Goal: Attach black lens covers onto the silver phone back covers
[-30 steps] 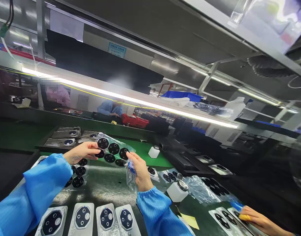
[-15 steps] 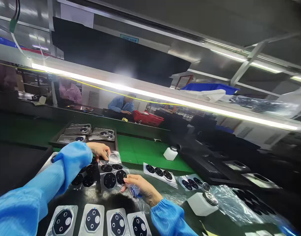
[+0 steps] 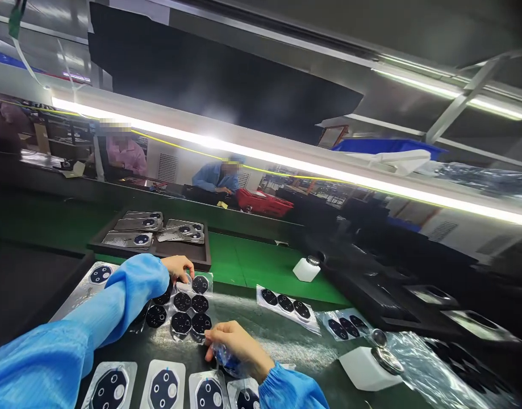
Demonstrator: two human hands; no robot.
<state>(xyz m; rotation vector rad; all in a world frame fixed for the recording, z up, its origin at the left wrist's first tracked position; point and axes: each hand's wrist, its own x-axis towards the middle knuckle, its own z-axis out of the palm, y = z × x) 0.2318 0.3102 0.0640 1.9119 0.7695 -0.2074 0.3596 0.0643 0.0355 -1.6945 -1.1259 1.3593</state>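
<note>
Because the right hand (image 3: 237, 346) covers it, the blue item (image 3: 226, 362) is unclear.

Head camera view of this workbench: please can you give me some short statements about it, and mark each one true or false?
1. The left hand is at the upper end of the sheet of black round pieces. True.
2. The right hand holds the white bottle. False: the bottle stands apart from it, and the hand holds crumpled clear plastic with something blue inside.
3. The dark tray behind the hands holds metal plates. True.
4. The left sleeve is green. False: it is blue.
</note>
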